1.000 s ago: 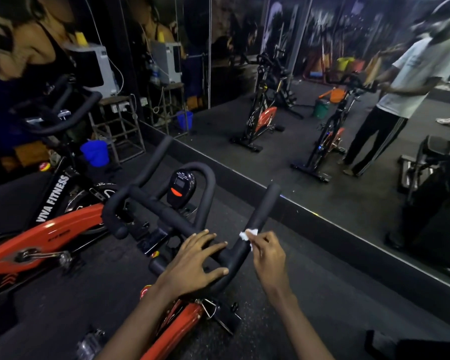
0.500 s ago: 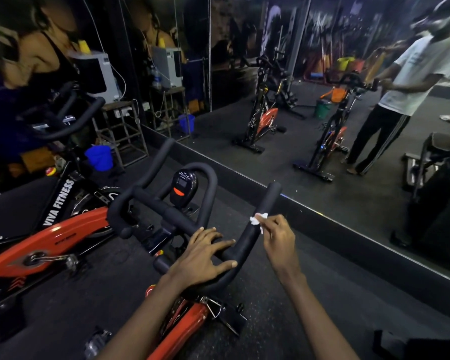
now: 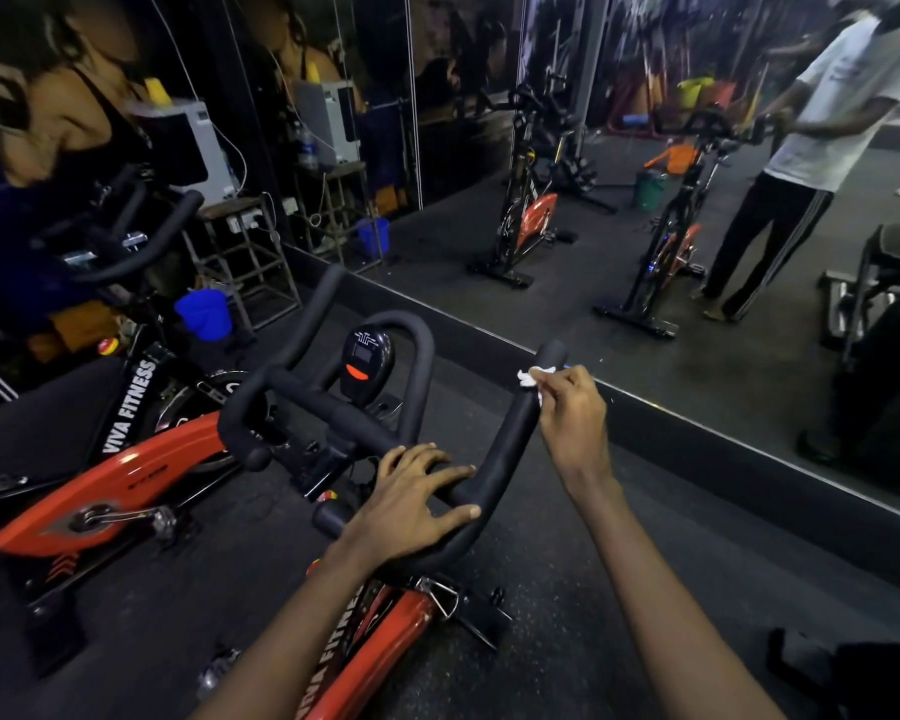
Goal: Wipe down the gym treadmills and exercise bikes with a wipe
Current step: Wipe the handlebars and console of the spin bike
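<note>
An orange and black exercise bike stands right under me, its black handlebar (image 3: 494, 475) curving up to the right. My right hand (image 3: 572, 413) pinches a small white wipe (image 3: 530, 379) against the right bar, just below its tip. My left hand (image 3: 411, 504) lies over the bar's rear bend with fingers spread flat. A small black console (image 3: 366, 358) with an orange button sits in the middle of the handlebar.
A second orange bike (image 3: 110, 475) marked VIVA FITNESS stands to the left. A blue bucket (image 3: 204, 314) and a metal stool (image 3: 250, 252) sit behind it. A wall mirror (image 3: 645, 200) ahead reflects bikes and a standing person. Its raised black base (image 3: 749, 459) runs along the floor.
My right hand has slid the wipe up the right handlebar, from near the bend to just below the tip. My left hand has stayed on the bend.
</note>
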### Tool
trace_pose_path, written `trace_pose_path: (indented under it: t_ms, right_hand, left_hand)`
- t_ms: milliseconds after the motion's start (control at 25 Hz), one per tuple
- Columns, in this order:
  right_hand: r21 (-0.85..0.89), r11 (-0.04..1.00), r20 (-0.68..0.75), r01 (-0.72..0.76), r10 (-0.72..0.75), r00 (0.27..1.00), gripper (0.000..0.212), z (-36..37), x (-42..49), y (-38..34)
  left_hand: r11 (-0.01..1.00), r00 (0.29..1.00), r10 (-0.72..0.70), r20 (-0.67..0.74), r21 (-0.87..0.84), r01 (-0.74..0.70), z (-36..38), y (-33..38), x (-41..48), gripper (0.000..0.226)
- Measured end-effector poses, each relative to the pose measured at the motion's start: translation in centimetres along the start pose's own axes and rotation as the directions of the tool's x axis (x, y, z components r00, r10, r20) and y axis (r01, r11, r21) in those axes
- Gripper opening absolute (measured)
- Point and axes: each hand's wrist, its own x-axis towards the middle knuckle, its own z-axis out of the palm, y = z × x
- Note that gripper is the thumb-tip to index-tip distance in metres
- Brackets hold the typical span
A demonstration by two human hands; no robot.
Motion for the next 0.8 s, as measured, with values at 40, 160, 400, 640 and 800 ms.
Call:
trace_pose_path:
  t_ms: [40,160,400,640,800]
  right_hand:
    - [0.002,1.000,0.002,-0.012,0.012,1.000,0.028,0.1,-0.3,-0.1]
    - [0.027,0.999,0.037,0.024,-0.025,0.999,0.030,0.1,-2.1,0.0]
    - [0.067,0.996,-0.058,-0.052,0.056,0.997,0.027,-0.3,0.1,-0.5]
    - [0.124,0.985,-0.134,-0.117,0.133,0.982,0.028,0.5,0.1,-0.6]
    - [0.089,0.992,-0.077,-0.089,0.096,0.992,0.029,0.5,0.4,-0.4]
  left_hand:
    - [1.000,1.000,-0.001,0.000,0.002,0.001,-0.1,0.1,0.0,0.076]
    - [1.000,1.000,0.004,0.009,0.009,-0.004,-0.3,0.1,-0.1,0.075]
    - [1.000,1.000,-0.017,0.001,-0.002,0.017,-0.5,0.3,0.7,0.065]
    - [0.988,0.984,0.126,0.128,-0.108,-0.112,-1.1,0.5,3.0,0.069]
    - [0.981,0.984,0.161,0.074,-0.117,-0.152,-0.4,0.3,2.5,0.063]
